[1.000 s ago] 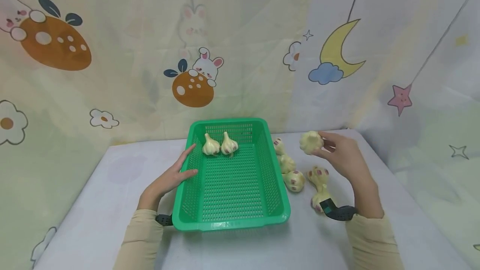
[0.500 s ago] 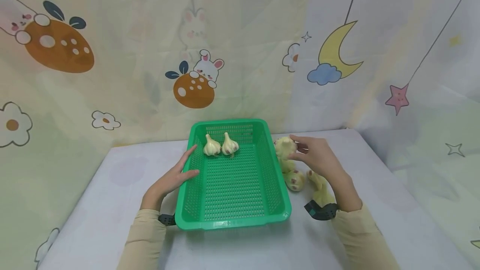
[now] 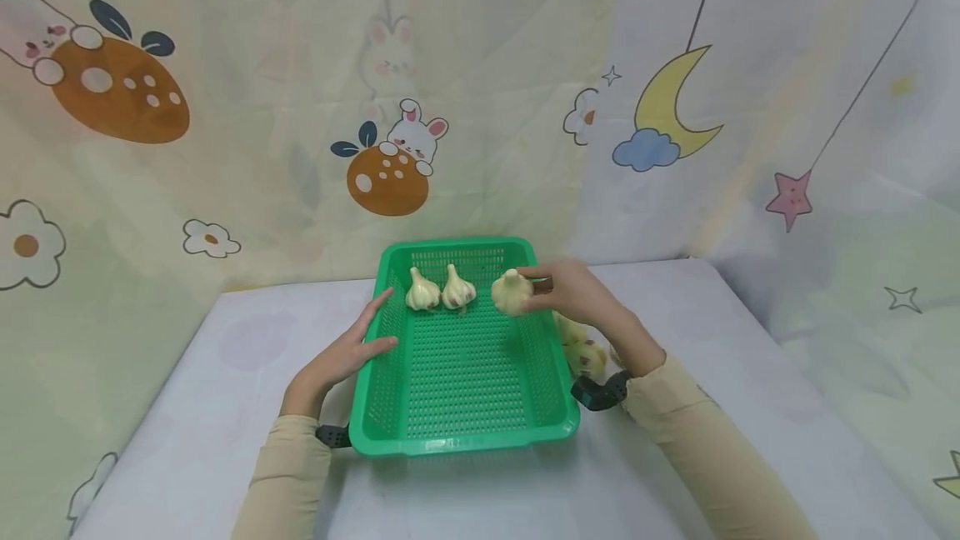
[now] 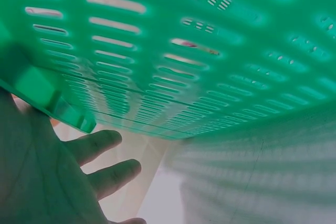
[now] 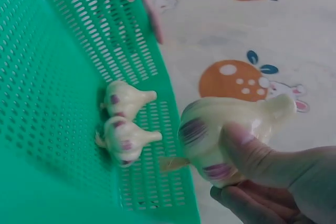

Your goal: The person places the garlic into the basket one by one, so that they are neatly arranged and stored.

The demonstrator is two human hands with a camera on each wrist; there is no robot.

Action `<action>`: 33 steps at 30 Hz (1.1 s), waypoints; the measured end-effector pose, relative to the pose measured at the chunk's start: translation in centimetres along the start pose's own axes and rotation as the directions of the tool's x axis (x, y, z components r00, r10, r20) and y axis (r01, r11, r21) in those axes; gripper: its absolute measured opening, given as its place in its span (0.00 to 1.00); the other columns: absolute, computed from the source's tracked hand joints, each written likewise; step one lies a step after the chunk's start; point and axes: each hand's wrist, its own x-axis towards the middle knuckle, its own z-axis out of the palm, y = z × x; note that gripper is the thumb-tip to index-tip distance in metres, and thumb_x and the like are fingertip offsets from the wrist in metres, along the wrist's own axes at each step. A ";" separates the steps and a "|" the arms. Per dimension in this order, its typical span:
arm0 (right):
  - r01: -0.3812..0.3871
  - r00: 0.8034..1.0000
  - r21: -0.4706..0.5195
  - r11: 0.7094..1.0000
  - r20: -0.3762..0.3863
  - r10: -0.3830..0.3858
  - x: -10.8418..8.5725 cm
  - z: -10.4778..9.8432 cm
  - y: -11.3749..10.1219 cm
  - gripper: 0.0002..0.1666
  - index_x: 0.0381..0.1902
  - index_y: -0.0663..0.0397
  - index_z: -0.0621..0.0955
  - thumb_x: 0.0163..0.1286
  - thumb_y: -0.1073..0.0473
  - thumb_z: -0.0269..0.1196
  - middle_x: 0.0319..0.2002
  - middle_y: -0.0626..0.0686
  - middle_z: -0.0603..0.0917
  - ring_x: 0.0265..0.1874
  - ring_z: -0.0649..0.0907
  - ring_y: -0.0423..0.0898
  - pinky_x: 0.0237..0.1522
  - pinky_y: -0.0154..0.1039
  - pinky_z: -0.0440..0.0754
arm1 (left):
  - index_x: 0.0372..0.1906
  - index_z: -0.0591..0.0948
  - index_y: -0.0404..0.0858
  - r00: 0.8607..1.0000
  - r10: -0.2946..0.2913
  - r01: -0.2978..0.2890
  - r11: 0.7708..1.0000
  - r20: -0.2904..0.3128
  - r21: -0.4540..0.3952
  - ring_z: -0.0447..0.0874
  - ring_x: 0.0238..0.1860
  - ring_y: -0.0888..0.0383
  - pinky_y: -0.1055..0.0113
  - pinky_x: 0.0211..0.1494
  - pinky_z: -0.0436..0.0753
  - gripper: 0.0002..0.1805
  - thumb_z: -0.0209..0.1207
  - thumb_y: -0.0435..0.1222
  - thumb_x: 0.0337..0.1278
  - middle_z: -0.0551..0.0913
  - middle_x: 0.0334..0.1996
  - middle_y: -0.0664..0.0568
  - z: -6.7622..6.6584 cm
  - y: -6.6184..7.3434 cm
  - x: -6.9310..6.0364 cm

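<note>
My right hand [image 3: 573, 294] pinches a garlic bulb [image 3: 512, 293] above the right side of the green basket [image 3: 465, 445]. In the right wrist view the thumb lies across that bulb [image 5: 220, 129], its stem pointing away to the upper right. Two garlic bulbs [image 3: 423, 293] [image 3: 458, 290] sit side by side at the basket's back left. My left hand [image 3: 337, 361] rests on the basket's left rim with fingers spread; the left wrist view shows the hand [image 4: 47, 166] with extended fingers beside the basket wall [image 4: 157, 40].
Several more garlic bulbs [image 3: 585, 357] lie on the white table [image 3: 255, 340] against the basket's right side, partly hidden by my right forearm. A patterned curtain [image 3: 495, 90] hangs behind the table.
My right hand has carried its garlic bulb leftward, from above the table on the right to over the basket. The left hand stays on the rim.
</note>
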 end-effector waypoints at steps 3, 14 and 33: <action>0.025 0.999 -0.056 0.998 0.037 -0.023 1.5 0.5 -0.7 0.34 0.61 0.53 0.76 0.56 0.52 0.71 0.52 0.56 0.84 0.46 0.85 0.49 0.44 0.40 0.83 | 0.76 0.40 0.56 1.000 -0.001 0.001 1.000 -0.003 0.000 0.34 0.75 0.37 0.30 0.67 0.48 0.42 0.51 0.43 0.66 0.34 0.76 0.45 0.1 0.0 0.1; -0.013 0.988 -0.005 1.000 0.156 0.014 6.3 4.6 -1.9 0.33 0.58 0.55 0.79 0.54 0.52 0.73 0.53 0.54 0.83 0.51 0.83 0.48 0.49 0.40 0.82 | 0.76 0.39 0.57 1.000 0.008 -0.008 1.000 -0.001 -0.017 0.33 0.75 0.37 0.30 0.67 0.46 0.42 0.51 0.43 0.67 0.34 0.76 0.45 0.2 0.0 0.1; -0.155 0.952 0.029 0.987 0.273 0.142 9.8 9.6 -0.8 0.17 0.20 0.48 0.80 0.60 0.46 0.68 0.17 0.42 0.65 0.25 0.64 0.40 0.29 0.32 0.64 | 0.76 0.40 0.55 0.999 0.035 -0.035 0.999 -0.005 -0.032 0.34 0.76 0.40 0.31 0.68 0.45 0.43 0.52 0.46 0.65 0.36 0.77 0.46 0.1 -0.4 0.4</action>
